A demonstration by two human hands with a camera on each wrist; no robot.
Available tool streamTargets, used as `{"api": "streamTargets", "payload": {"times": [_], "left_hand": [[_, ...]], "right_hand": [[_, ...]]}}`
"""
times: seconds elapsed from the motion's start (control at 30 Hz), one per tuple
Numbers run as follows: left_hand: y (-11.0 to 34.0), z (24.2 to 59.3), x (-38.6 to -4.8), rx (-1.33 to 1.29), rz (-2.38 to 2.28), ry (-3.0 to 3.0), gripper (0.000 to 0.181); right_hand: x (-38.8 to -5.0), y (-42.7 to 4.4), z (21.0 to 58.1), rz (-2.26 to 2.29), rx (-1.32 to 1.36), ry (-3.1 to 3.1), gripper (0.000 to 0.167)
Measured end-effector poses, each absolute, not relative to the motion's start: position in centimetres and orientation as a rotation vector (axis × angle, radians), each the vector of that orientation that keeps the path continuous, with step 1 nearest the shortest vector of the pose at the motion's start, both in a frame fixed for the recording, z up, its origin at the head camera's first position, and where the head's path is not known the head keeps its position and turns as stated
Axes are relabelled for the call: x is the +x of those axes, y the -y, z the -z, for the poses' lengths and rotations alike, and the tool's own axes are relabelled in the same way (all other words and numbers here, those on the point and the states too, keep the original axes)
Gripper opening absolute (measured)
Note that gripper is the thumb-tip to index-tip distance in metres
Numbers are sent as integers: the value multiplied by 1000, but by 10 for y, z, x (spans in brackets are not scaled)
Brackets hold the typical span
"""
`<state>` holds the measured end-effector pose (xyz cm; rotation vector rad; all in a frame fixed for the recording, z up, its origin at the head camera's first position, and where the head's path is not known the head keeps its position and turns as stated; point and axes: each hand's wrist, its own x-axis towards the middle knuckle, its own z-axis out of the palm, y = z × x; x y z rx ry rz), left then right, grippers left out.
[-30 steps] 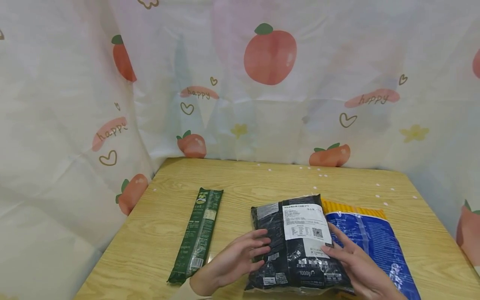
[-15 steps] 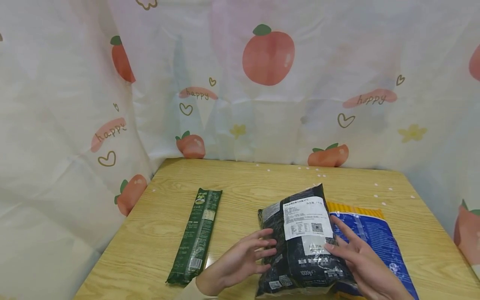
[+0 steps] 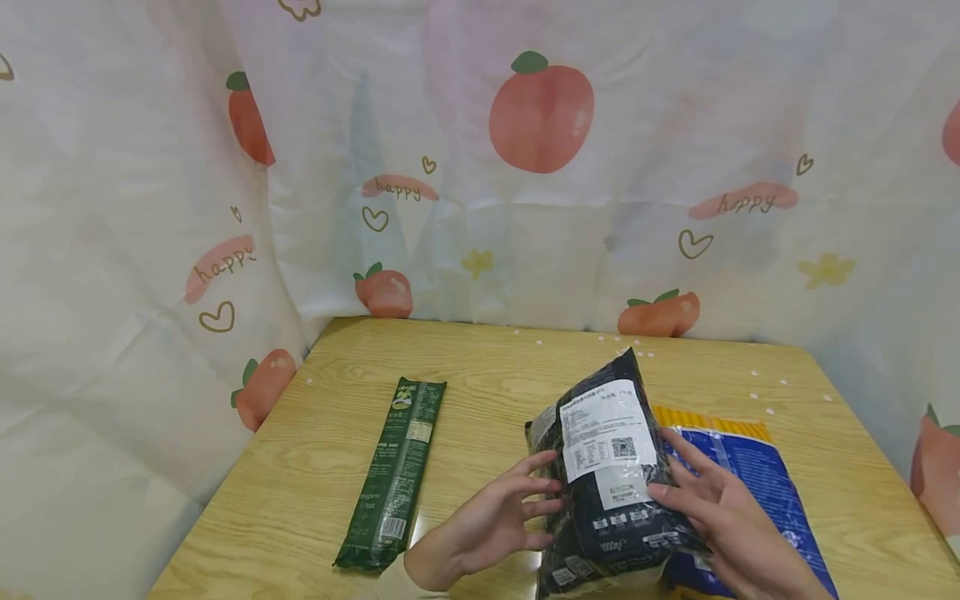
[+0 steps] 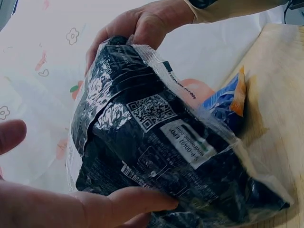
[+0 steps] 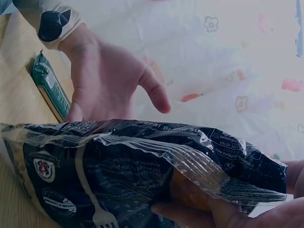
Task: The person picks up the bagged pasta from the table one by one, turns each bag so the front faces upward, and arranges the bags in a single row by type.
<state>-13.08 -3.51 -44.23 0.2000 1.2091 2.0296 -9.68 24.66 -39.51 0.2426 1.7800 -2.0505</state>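
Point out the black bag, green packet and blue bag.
Black bag (image 3: 606, 457), head view: white label.
Green packet (image 3: 392, 473), head view: middle of its length.
Blue bag (image 3: 762, 477), head view: exposed blue face.

Curtained work area, room type indeterminable: fruit-print fabric (image 3: 540, 242) encloses the wood-grain worktop (image 3: 495, 367) at rear and sides.

Soft, even light fills the head view, while the bluish wrist views show glare on the bag (image 4: 137, 142) and, toward the top, a washed-out curtain (image 5: 209, 61).
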Motion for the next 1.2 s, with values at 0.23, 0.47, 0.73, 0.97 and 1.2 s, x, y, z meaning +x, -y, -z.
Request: {"api": "streamTargets", "payload": {"times": [0.23, 0.47, 0.73, 0.97, 1.2], "left_hand": [[35, 442, -131, 251, -2014, -1189, 69], [28, 440, -131, 295, -2014, -1112, 76], [23, 437, -131, 302, -2022, -1085, 79], [31, 432, -128, 285, -2040, -1090, 81], [41, 431, -124, 270, -2026, -1096, 77]], "right_hand": [[-97, -240, 392, 2031, 237, -1858, 91], [-90, -235, 386, 1982, 203, -2004, 90], [-86, -223, 372, 1932, 107, -2090, 90], [-91, -203, 361, 1846, -152, -2159, 87], [-97, -183, 360, 1769, -298, -2180, 88]]}}
